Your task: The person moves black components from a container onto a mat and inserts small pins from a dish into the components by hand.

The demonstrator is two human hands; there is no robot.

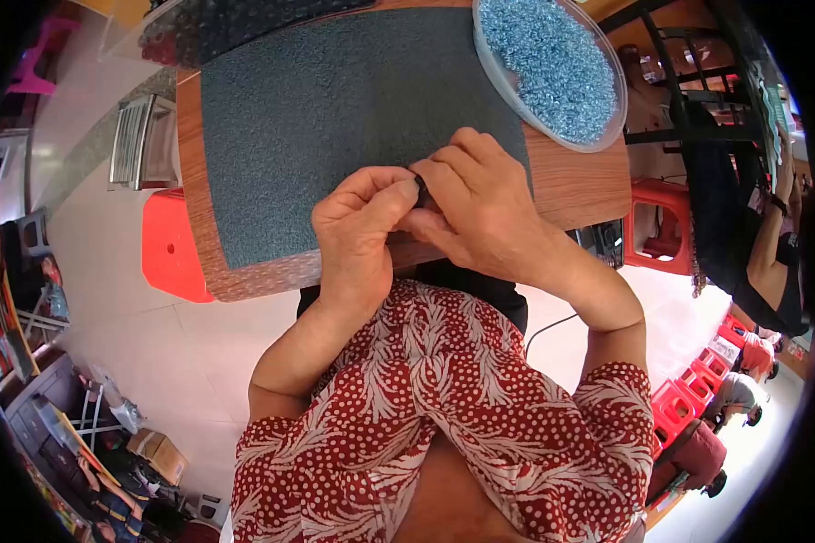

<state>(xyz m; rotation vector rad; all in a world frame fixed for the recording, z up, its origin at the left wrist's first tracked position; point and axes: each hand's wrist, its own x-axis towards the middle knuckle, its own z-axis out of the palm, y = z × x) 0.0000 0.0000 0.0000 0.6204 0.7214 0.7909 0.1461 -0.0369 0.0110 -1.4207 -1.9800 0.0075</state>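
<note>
My left hand (362, 222) and my right hand (480, 204) meet over the near edge of a dark grey cloth mat (290, 136). Both are closed, with fingertips pinched together around a small black piece (421, 188). Only a bit of it shows between the fingers, so its kind cannot be made out. Beyond my right hand, at the far right of the table, stands a round clear plastic tub (618, 113) filled with small shiny light-blue pieces (557, 68) that look like beads.
Along the far left table edge sits a clear container of dark round pieces (217, 32). Wood-grain table (575, 176) borders the mat. Red stools (170, 244) flank the table, and a black metal frame (688, 127) stands at right. Other people sit farther off to the right.
</note>
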